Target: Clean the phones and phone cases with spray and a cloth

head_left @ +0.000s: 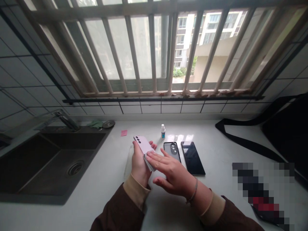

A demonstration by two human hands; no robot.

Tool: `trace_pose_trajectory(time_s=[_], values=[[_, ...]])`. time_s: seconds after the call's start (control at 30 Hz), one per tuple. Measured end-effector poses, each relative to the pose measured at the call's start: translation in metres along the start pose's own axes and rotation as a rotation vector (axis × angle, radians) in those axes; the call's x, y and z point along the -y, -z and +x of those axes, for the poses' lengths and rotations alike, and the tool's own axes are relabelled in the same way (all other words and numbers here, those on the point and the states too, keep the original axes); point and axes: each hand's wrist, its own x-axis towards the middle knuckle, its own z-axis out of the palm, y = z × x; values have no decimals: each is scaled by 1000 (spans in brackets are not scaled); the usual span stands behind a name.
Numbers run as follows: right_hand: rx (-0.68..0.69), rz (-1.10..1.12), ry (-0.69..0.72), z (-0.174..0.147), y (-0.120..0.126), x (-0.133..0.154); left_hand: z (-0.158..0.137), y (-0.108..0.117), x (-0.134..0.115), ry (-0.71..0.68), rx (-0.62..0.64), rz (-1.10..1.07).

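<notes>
In the middle of the head view, my left hand is wrapped round a pale pink phone from below. The phone's back faces up, with three camera lenses near its top left corner. Over the phone's lower end lies a small grey folded cloth. My right hand rests on it with the fingers stretched flat and the thumb held apart. Those fingers hide part of the cloth and of the phone. Behind my left hand, a clear phone case is partly covered.
To the right lie a black phone case and a dark phone. A small white bottle stands behind, with a pink note to its left. The sink is at left, a black strap at right.
</notes>
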Motion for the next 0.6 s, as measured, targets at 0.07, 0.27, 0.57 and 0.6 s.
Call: trace_pose_trajectory(time_s=[0.07, 0.27, 0.57, 0.6], values=[[-31, -26, -5, 0, -4, 0, 2, 1, -6, -21, -29, -26], [-7, -119, -156, -1, -8, -4, -2, -7, -1, 54, 85, -51], [-91, -252, -298, -1, -6, -12, -15, -11, 28, 216, 457, -37], [-112, -262, -321, -2, -6, -13, -16, -11, 28, 230, 489, -15]])
